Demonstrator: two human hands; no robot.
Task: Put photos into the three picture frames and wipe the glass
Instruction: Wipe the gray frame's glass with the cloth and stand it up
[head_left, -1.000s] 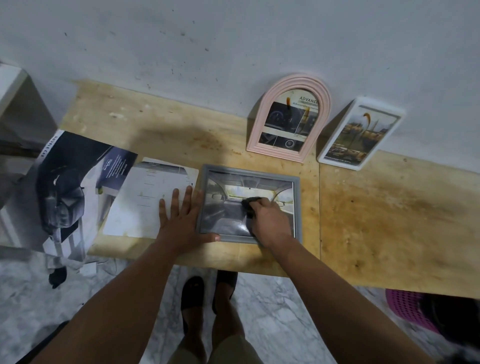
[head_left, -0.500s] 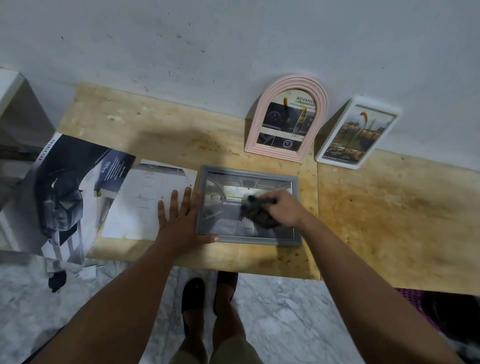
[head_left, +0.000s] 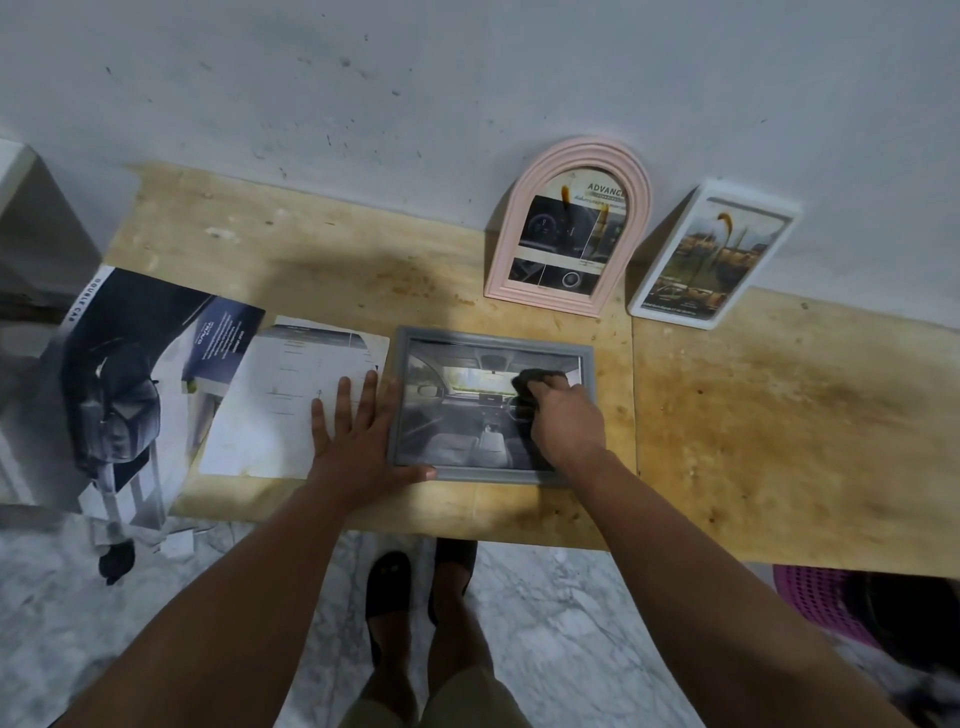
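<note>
A grey picture frame (head_left: 415, 343) with a car-interior photo lies flat on the wooden table (head_left: 779, 415). My right hand (head_left: 566, 421) grips a dark cloth (head_left: 530, 382) and presses it on the right part of the glass. My left hand (head_left: 358, 436) lies flat with straight fingers at the frame's left edge, its thumb along the near rim. A pink arched frame (head_left: 566, 228) and a white rectangular frame (head_left: 711, 254), both with photos in them, lean against the wall behind.
A white printed sheet (head_left: 280, 395) lies under my left fingers. A car brochure (head_left: 130, 384) hangs over the table's left edge. A pink basket (head_left: 815, 597) stands on the marble floor at the right. My feet are below the table's near edge.
My right hand has slid the cloth across the glass, first to the upper right, then slightly down along the right side. My left hand has stayed in place.
</note>
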